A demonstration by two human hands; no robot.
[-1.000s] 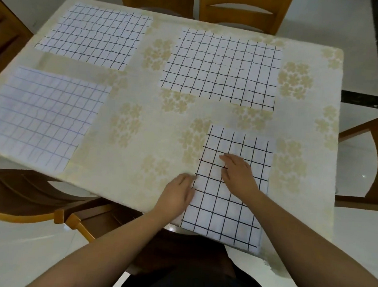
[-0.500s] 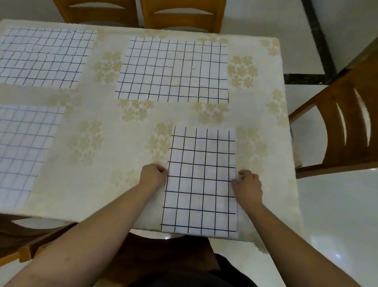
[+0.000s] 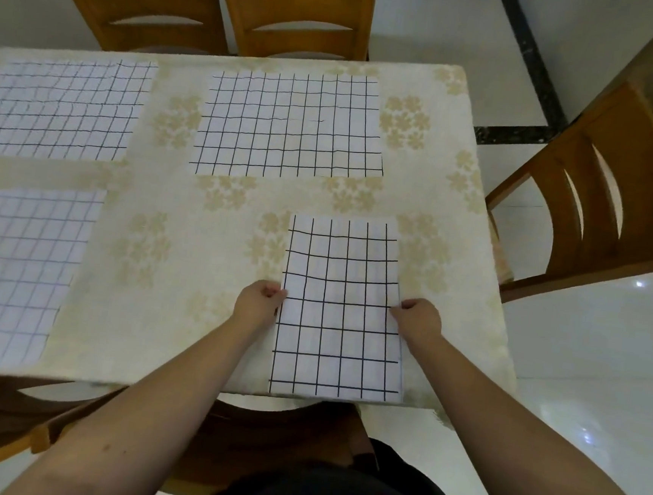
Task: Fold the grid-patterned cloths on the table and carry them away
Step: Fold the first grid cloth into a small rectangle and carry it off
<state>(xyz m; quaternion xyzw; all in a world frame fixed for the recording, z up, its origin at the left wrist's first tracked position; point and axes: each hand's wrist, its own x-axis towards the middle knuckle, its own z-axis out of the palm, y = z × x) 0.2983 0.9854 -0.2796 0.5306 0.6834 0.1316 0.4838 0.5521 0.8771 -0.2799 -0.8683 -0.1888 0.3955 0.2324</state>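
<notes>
Dim, soft light; wide-angle edge distortion

two left cloths (image 3: 18, 271) cut off by frame edge, fingers (image 3: 273, 292) curled under folded cloth (image 3: 339, 307)

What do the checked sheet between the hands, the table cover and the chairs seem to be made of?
Checked sheet: thin cloth, maybe paper; lies flat, faint ripples. Table cover: soft matte fabric or vinyl, printed flowers. Chairs: varnished wood, warm grain, slight sheen.

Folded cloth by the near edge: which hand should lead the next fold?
Neither clearly. The left hand pinches the folded cloth's left edge and the right hand its right edge, level with each other. Probably both lift together.
</notes>
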